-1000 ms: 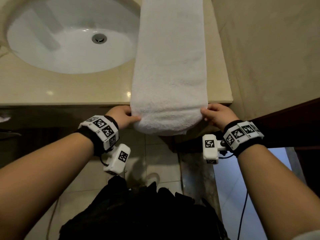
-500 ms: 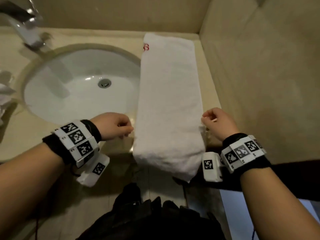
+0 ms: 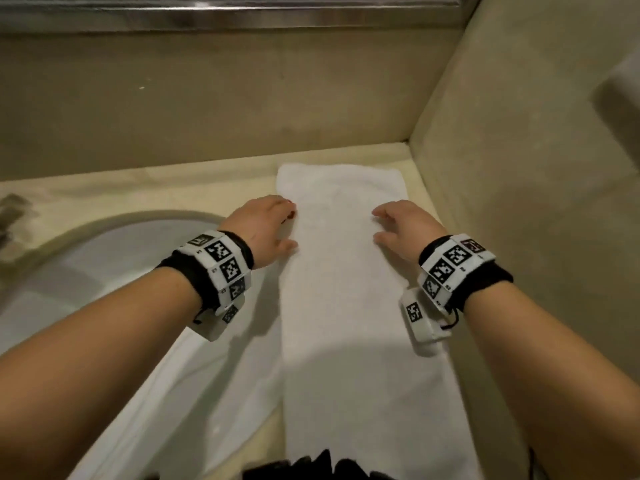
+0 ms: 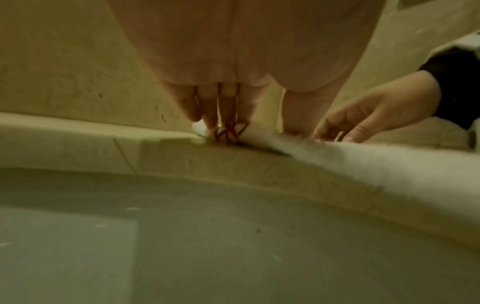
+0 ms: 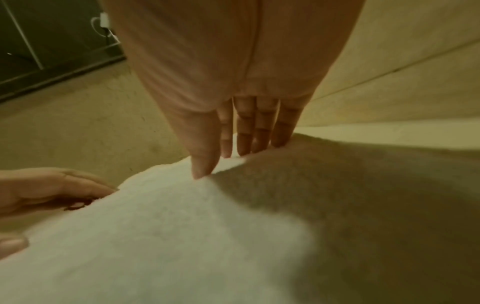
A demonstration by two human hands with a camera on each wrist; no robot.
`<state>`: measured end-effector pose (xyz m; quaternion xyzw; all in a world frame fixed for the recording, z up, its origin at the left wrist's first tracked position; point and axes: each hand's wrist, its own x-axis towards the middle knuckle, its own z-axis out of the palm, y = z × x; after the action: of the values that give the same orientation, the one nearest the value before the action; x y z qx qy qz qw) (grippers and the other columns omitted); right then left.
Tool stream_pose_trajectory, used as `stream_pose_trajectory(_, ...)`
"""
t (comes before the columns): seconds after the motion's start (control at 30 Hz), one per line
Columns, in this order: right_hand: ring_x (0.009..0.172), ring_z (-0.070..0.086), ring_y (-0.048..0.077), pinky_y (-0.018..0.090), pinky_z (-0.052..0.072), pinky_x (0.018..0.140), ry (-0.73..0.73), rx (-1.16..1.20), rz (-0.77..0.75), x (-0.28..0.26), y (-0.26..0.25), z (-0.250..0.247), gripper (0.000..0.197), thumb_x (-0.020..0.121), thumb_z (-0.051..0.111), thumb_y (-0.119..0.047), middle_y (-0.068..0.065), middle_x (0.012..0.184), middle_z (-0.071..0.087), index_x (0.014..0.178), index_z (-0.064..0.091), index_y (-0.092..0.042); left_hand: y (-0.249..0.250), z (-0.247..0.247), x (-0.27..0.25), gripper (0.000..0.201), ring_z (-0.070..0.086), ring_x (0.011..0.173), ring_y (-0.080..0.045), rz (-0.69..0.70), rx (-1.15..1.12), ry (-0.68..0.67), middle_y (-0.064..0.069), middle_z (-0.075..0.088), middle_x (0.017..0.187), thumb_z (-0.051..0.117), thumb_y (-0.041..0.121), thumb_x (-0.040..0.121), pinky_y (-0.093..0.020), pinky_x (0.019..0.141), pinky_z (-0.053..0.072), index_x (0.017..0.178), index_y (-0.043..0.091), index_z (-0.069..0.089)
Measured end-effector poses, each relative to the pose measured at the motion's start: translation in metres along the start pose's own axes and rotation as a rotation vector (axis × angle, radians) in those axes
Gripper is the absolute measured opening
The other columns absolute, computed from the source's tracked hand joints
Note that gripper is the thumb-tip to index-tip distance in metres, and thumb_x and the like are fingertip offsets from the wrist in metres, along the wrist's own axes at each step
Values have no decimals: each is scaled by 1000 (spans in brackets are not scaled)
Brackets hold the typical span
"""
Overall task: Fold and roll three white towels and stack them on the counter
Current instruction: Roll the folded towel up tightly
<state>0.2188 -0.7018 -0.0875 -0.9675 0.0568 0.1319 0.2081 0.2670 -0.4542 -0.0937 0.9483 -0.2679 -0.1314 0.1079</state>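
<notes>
One white towel (image 3: 349,306), folded into a long narrow strip, lies flat on the beige counter (image 3: 145,188), running from the back wall toward me. My left hand (image 3: 285,225) touches the strip's left edge near its far end. In the left wrist view its straight fingers (image 4: 228,111) point down onto red stitching on the towel (image 4: 363,162). My right hand (image 3: 386,225) rests its straight fingers (image 5: 244,139) on top of the towel (image 5: 155,236), near the right edge. Neither hand grips the cloth. No other towel shows.
A white oval sink basin (image 3: 104,289) lies just left of the towel. The back wall and the right side wall (image 3: 519,202) close off the corner. A metal ledge (image 3: 242,12) runs along the top. Dark clothing (image 3: 311,469) shows at the bottom edge.
Both hands let go of the towel's near end at the counter's front edge and moved forward to its far part, now lying on it with fingers straight. My view lifted toward the back wall.
</notes>
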Motion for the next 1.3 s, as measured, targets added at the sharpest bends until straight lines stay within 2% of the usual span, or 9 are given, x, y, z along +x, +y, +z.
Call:
stream_pose_trajectory(0.27, 122, 38, 23, 31, 31, 101, -70, -113, -35, 33, 22, 0, 62, 72, 72, -41, 3, 128, 45, 126, 47, -21, -22, 18, 31, 67, 44, 121, -28, 110, 5, 51, -9, 48, 131, 62, 50, 75, -38, 101, 37, 128, 11, 48)
stream_pose_trajectory(0.43, 93, 50, 21, 27, 36, 77, -126, -136, -111, 26, 20, -2, 27, 80, 65, -35, -5, 88, 51, 102, 57, -20, -18, 22, 12, 49, 49, 106, -29, 188, 11, 42, -10, 56, 116, 62, 29, 77, -37, 89, 39, 122, 10, 52)
stream_pose_trajectory(0.6, 95, 46, 19, 30, 36, 84, -46, -67, -146, 9, 25, -9, 29, 89, 52, -35, -3, 94, 49, 105, 60, -12, -16, 19, -8, 34, 53, 104, -26, 127, -254, 67, -7, 61, 112, 55, 23, 86, -31, 88, 36, 118, 13, 55)
stream_pose_trajectory(0.7, 81, 53, 22, 32, 39, 69, 19, 57, -105, 0, 28, -19, 19, 86, 53, -40, -4, 83, 53, 91, 53, -22, -12, 12, -16, 24, 56, 96, -22, 37, -503, 90, -3, 62, 103, 51, 23, 90, -32, 82, 41, 111, 12, 57)
stream_pose_trajectory(0.87, 76, 54, 18, 27, 37, 57, -214, 22, -53, -17, 29, -19, 41, 74, 71, -34, -3, 93, 58, 103, 43, -26, -4, 11, -25, 27, 54, 86, -25, -94, -641, 45, -3, 56, 93, 46, 26, 93, -38, 78, 45, 117, 13, 47)
stream_pose_trajectory(1.03, 70, 54, 13, 25, 38, 56, 72, 343, 6, -24, 31, -19, 19, 76, 68, -25, -10, 75, 59, 74, 50, -33, 0, 18, -29, 40, 52, 107, -25, 0, -462, -10, -9, 56, 118, 65, 17, 83, -27, 86, 37, 119, 8, 53)
stream_pose_trajectory(1.17, 74, 57, 6, 24, 46, 61, 8, 507, 140, -34, 42, -11, 36, 72, 74, -29, -14, 89, 58, 92, 46, -42, 3, 18, -28, 22, 52, 98, -27, -65, -505, 71, -15, 58, 108, 55, 10, 87, -26, 77, 32, 109, 4, 56)
stream_pose_trajectory(1.23, 80, 53, 3, 24, 42, 68, -49, 456, 192, -37, 47, -2, 51, 71, 75, -28, -18, 94, 55, 111, 45, -38, 6, 18, -31, 22, 53, 90, -25, -78, -536, 77, -14, 60, 102, 52, 12, 90, -28, 73, 34, 111, 8, 53)
stream_pose_trajectory(1.3, 82, 54, 7, 25, 41, 69, 1, 477, 202, -34, 47, 3, 45, 75, 73, -23, -9, 98, 58, 112, 48, -30, 8, 17, -34, 23, 53, 80, -25, -106, -529, 56, -12, 61, 93, 48, 17, 92, -29, 66, 35, 114, 11, 49)
